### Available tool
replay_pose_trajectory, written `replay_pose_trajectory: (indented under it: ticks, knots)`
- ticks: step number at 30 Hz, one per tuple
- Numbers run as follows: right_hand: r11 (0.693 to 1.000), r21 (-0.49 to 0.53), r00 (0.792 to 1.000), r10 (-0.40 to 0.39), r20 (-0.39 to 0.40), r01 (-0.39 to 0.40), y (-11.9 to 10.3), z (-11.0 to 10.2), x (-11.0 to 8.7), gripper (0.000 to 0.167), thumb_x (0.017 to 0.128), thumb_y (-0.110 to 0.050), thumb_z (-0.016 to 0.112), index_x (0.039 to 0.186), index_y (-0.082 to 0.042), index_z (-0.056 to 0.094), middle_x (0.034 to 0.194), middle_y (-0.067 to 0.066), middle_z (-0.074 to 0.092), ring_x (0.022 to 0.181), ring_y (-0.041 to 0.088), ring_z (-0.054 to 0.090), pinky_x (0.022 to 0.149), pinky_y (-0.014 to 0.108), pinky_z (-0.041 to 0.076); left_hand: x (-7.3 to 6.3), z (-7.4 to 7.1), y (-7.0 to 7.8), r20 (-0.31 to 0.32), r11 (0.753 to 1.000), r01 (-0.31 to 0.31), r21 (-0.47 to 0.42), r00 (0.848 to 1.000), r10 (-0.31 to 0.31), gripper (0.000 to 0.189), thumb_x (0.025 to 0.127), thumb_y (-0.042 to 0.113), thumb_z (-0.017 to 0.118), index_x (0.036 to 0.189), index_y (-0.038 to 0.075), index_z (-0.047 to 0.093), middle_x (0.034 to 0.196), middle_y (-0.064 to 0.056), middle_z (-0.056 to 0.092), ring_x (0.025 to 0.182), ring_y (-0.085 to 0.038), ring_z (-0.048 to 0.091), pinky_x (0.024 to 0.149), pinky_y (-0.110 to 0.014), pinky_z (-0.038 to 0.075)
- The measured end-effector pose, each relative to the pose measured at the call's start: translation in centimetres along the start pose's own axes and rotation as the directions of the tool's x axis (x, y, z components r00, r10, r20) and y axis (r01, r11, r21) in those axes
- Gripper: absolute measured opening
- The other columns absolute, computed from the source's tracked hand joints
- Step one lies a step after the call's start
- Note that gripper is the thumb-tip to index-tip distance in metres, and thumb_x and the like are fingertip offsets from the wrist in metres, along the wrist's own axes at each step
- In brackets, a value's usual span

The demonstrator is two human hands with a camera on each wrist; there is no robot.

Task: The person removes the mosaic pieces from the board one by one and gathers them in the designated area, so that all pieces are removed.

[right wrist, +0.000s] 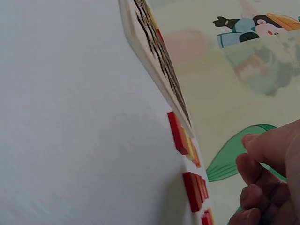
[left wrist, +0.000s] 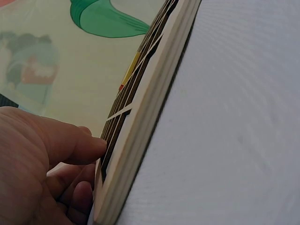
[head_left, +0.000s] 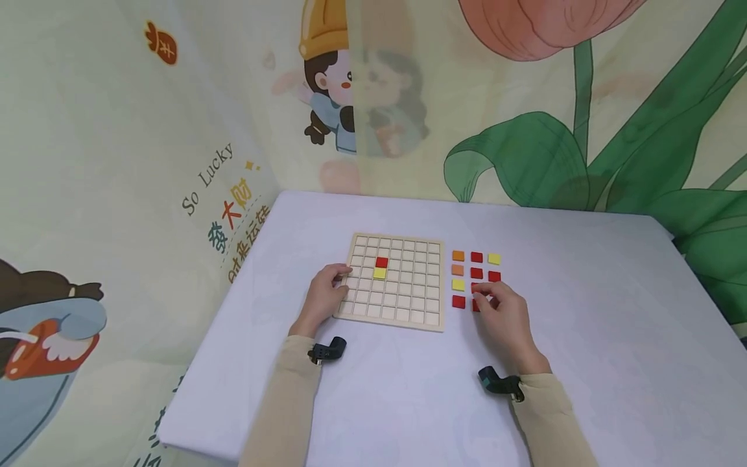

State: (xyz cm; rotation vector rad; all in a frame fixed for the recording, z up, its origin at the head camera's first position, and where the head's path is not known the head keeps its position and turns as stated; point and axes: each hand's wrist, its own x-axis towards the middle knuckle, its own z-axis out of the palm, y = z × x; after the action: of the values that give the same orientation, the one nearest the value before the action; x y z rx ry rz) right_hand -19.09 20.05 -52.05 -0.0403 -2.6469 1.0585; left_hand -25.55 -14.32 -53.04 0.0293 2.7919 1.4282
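Observation:
A pale wooden grid board (head_left: 406,318) lies flat on the table. One red tile (head_left: 382,262) sits in a cell of it, directly above a yellow tile (head_left: 380,274). At the board's left edge my left hand (head_left: 324,292) holds the rim, its thumb touching the frame in the left wrist view. My right hand (head_left: 506,318) hovers over the loose tiles right of the board, fingers loosely bent. Between its thumb and forefinger I see a gap and nothing held in the right wrist view. It partly covers some red tiles (head_left: 476,306).
Loose tiles stand in rows beside the board: orange tiles (head_left: 458,255), a yellow tile (head_left: 458,285) and several red ones. A white cloth covers the table (head_left: 403,389). Behind it hangs a printed curtain (head_left: 525,84). Both wrists wear a small black camera (head_left: 329,350).

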Motion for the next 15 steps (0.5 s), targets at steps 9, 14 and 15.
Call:
replay_pose_trajectory:
  ticks: [9,14,15]
  knots:
    - [0.994,0.059,0.993,-0.094,0.065,0.090,-1.5,2.3,0.6,0.016,0.091,-0.013,0.067,0.106,-0.012,0.071,0.092,0.001,0.065,0.069,0.018,0.050,0.057,0.024,0.045,0.1,-0.6,0.1,-0.005,1.000,0.000,0.010,1.000,0.000,0.039,0.089,0.001,0.059,0.127,0.008,0.062,0.139,-0.007,0.052,0.122,-0.025,0.051,0.105,-0.040,0.043]
    - [0.994,0.060,0.989,-0.100,0.112,0.094,-2.0,2.4,0.5,0.017,0.091,-0.013,0.066,0.108,-0.012,0.071,0.097,0.001,0.065,0.074,0.018,0.050,0.062,0.025,0.046,-0.1,0.0,-0.3,-0.011,1.000,-0.026,0.012,1.000,0.026,0.039,0.088,-0.001,0.061,0.126,0.007,0.063,0.137,-0.008,0.054,0.118,-0.024,0.052,0.103,-0.040,0.044]
    - [0.993,0.061,0.988,-0.104,0.117,0.097,-2.2,2.4,0.5,0.017,0.092,-0.013,0.066,0.108,-0.012,0.071,0.098,0.000,0.065,0.075,0.017,0.051,0.062,0.025,0.046,-0.1,0.2,-0.4,-0.012,0.999,-0.035,0.012,0.999,0.035,0.039,0.088,-0.001,0.061,0.126,0.007,0.063,0.137,-0.008,0.054,0.117,-0.024,0.053,0.103,-0.039,0.045]
